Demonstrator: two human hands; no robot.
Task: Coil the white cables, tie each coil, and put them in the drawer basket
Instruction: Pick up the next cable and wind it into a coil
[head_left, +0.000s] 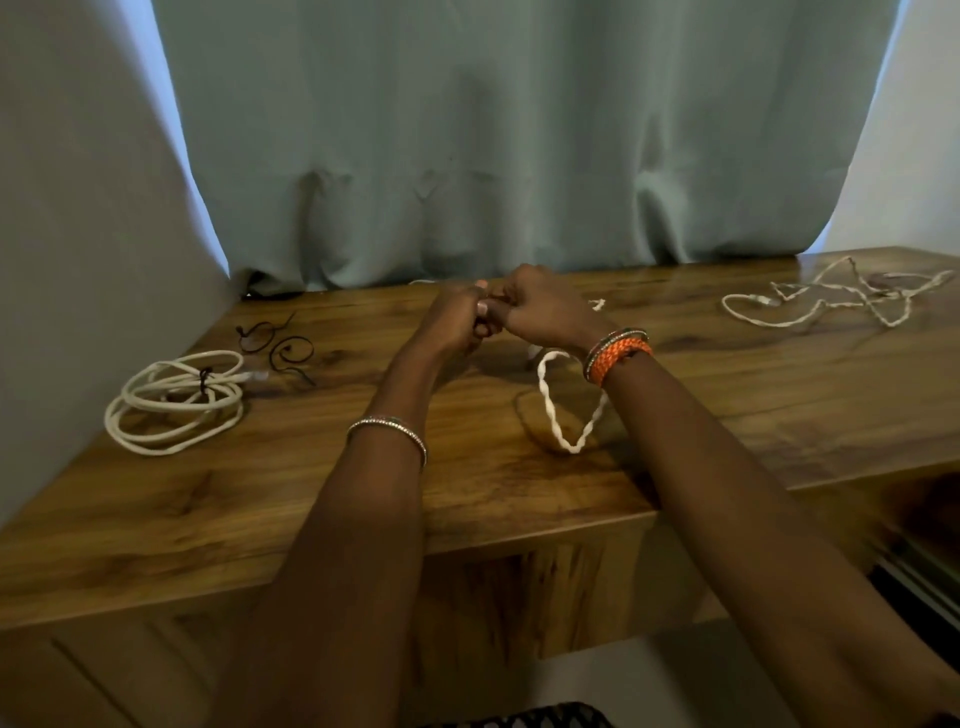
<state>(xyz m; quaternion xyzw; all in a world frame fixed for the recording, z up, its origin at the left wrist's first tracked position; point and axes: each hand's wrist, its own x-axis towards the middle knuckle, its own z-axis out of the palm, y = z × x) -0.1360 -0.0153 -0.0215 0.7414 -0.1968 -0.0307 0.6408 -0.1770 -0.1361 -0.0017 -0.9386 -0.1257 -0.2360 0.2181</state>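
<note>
My left hand (453, 319) and my right hand (540, 306) meet above the middle of the wooden table (467, 493), both closed on the same white cable (563, 415). A twisted loop of that cable hangs below my right wrist and rests on the table. At the left lies a coiled white cable (174, 402), bound with a dark tie. A loose, tangled white cable (831, 301) sprawls at the far right. What the fingers pinch is hidden between the hands.
Dark loose ties (278, 345) lie behind the tied coil. A grey-green curtain (493, 156) hangs right behind the table's back edge. An opening at the lower right (914, 561) under the tabletop is blurred. A black mesh edge (545, 717) shows at the bottom.
</note>
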